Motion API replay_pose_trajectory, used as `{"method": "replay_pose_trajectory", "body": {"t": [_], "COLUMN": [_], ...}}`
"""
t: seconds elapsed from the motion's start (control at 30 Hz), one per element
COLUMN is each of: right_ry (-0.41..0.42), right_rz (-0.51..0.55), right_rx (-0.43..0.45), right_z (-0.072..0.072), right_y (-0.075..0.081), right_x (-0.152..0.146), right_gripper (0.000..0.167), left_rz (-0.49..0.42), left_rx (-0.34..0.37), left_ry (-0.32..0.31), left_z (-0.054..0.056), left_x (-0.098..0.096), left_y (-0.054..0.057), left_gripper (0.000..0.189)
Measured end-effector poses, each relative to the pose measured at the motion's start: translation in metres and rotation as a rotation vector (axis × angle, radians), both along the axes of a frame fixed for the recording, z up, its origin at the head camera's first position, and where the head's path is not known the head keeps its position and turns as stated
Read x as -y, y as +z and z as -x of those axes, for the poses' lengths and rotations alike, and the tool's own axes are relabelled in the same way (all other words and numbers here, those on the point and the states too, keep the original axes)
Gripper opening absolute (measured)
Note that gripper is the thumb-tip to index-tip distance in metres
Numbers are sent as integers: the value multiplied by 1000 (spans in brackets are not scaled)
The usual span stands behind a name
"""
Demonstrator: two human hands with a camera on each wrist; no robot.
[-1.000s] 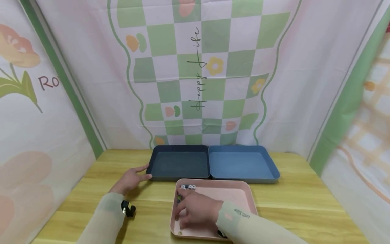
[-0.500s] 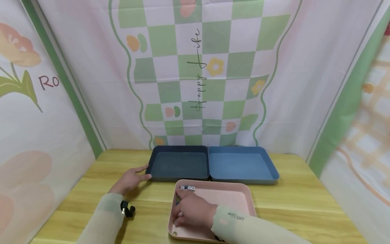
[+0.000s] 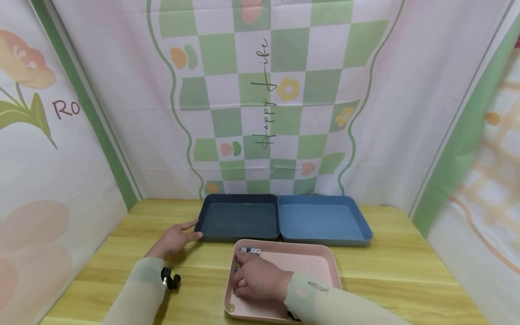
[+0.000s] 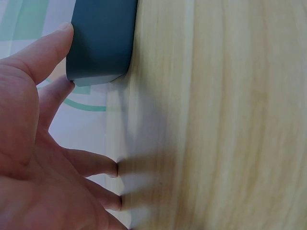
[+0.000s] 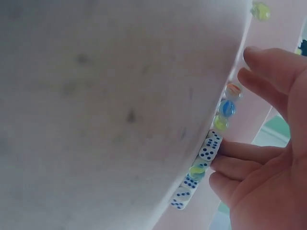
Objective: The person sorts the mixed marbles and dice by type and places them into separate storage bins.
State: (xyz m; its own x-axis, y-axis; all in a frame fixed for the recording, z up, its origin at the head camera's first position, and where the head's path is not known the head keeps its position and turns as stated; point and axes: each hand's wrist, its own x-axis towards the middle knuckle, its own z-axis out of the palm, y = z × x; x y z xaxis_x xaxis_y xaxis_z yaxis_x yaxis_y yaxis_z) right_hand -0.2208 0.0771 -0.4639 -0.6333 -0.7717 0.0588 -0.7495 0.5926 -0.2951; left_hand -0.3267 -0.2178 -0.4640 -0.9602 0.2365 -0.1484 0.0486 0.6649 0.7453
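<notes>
In the head view, my left hand (image 3: 174, 239) is at the left end of the dark blue tray (image 3: 199, 221). The left wrist view has its thumb and index fingertips at the tray's corner (image 4: 100, 48), other fingers resting on the table. My right hand (image 3: 262, 277) reaches into the pink tray (image 3: 335, 271). Along that tray's wall, the right wrist view has white dice (image 5: 210, 146) in a row with marbles: an orange-streaked marble (image 5: 233, 90), a blue marble (image 5: 228, 108) and yellow-green ones. Thumb and index stand apart from the orange-streaked marble. Other fingers are beside the dice.
A lighter blue tray (image 3: 325, 216) stands against the dark one, behind the pink tray. Near the pink tray's front left corner lies a yellow marble (image 3: 231, 307). A patterned curtain (image 3: 268, 113) hangs behind the wooden table (image 3: 398, 280).
The pink tray has shifted slightly left with my right hand inside it. The yellow marble has moved nearer the front left corner. My left hand has stayed at the dark tray.
</notes>
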Motion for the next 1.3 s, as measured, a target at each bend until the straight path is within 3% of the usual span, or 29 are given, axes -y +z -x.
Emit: {"method": "replay_pose_trajectory", "body": {"t": [0.2, 0.4, 0.67, 0.93, 1.3], "right_ry": [-3, -15, 13, -158, -364], "right_rz": [30, 57, 157, 298, 387], "right_rx": [22, 81, 36, 188, 179], "right_z": [6, 5, 10, 15, 24], "right_y": [-4, 3, 9, 28, 61], "right_x": [-7, -13, -32, -57, -96], "right_gripper": [13, 19, 14, 9, 10], "left_rz": [-4, -5, -1, -7, -10], "left_rx": [-1, -6, -4, -11, -5], "left_ry": [5, 7, 10, 9, 10], "left_z": [-1, 0, 2, 1, 0], "left_x": [0, 0, 1, 1, 0], "left_y": [1, -1, -3, -3, 0], "left_gripper": [66, 66, 66, 65, 66]}}
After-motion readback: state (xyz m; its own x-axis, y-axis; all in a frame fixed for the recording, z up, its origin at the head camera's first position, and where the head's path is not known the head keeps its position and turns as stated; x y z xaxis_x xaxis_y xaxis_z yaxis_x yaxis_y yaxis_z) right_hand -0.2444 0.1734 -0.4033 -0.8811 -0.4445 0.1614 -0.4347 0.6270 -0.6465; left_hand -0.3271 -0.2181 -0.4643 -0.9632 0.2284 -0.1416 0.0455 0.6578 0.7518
